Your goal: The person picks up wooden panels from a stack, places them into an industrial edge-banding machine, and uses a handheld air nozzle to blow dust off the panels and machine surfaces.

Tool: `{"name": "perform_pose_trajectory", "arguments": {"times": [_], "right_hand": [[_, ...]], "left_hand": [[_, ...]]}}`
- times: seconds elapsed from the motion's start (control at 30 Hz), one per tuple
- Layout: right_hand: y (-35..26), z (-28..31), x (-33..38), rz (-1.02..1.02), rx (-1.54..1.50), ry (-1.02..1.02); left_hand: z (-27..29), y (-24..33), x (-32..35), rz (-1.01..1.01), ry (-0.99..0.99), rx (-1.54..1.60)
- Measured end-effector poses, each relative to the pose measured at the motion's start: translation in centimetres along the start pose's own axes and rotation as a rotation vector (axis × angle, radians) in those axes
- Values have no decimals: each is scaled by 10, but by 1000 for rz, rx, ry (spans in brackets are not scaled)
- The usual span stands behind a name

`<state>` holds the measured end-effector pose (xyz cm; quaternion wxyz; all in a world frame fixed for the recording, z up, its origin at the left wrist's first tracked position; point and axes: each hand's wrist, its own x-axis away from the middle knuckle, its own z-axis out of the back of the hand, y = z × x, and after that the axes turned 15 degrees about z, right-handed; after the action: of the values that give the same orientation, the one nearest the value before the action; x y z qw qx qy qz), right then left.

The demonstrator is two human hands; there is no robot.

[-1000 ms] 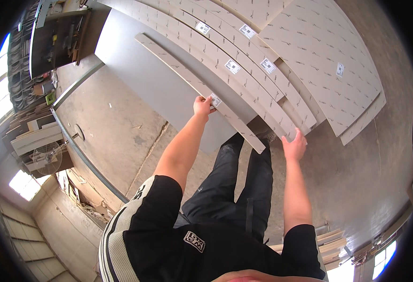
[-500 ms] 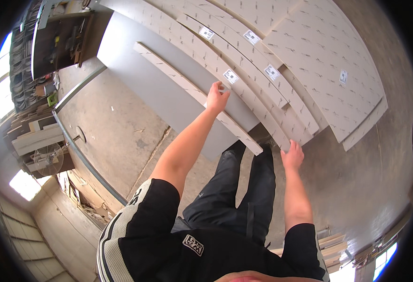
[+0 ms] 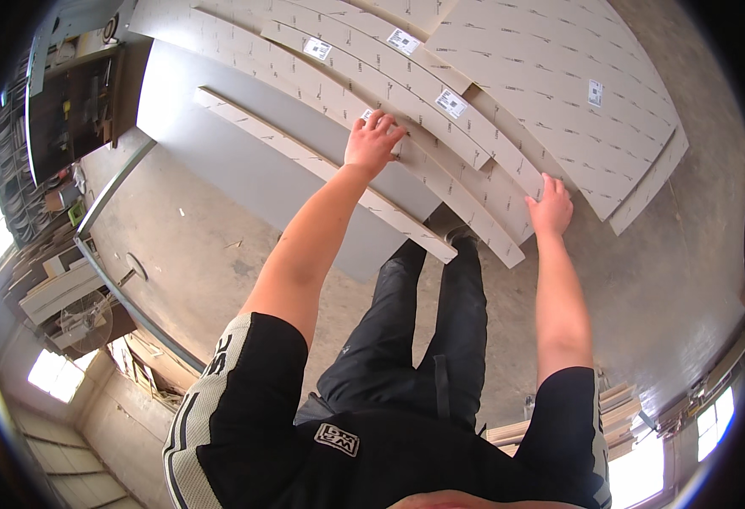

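Note:
My left hand point(image 3: 373, 142) is palm down with its fingers spread, at the long printed panel point(image 3: 466, 204), and partly hides its white label. Farther right, my right hand point(image 3: 551, 206) has thumb and fingers apart, its fingertips at the edge of another labelled panel point(image 3: 508, 153); whether they press on it I cannot tell. Nearer to me, a narrow printed strip point(image 3: 305, 157) lies apart from the others, passing under my left wrist. Between the two labelled panels is a shorter labelled strip point(image 3: 372, 81). All are pale with small dark print.
A grey sheet point(image 3: 237, 165) lies beneath the strips. Wide printed panels point(image 3: 559, 93) overlap at the far right. A metal rail point(image 3: 135, 301) runs along the left, with stacked boards point(image 3: 58, 297) and a fan point(image 3: 84, 321) beyond. My legs stand at the panels' near ends.
The view has shifted. My left hand has moved from above the narrow strip onto the labelled panel, its fingers spreading. My right hand has moved away from that panel's near end to the farther one.

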<state>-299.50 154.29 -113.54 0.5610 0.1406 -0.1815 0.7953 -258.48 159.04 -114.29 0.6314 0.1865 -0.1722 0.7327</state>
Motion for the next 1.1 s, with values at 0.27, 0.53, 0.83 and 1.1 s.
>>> {"name": "perform_pose_trajectory", "arguments": {"times": [0.27, 0.53, 0.83, 1.1], "right_hand": [[10, -1, 32, 36, -27, -75], [-18, 13, 95, 173, -473, 126], [-47, -18, 116, 251, -329, 193], [-39, -16, 31, 233, -143, 158]], "left_hand": [[14, -22, 22, -113, 139, 1], [33, -24, 33, -201, 177, 45], [59, -4, 6, -200, 288, 97], [64, 10, -32, 91, 122, 106]]}}
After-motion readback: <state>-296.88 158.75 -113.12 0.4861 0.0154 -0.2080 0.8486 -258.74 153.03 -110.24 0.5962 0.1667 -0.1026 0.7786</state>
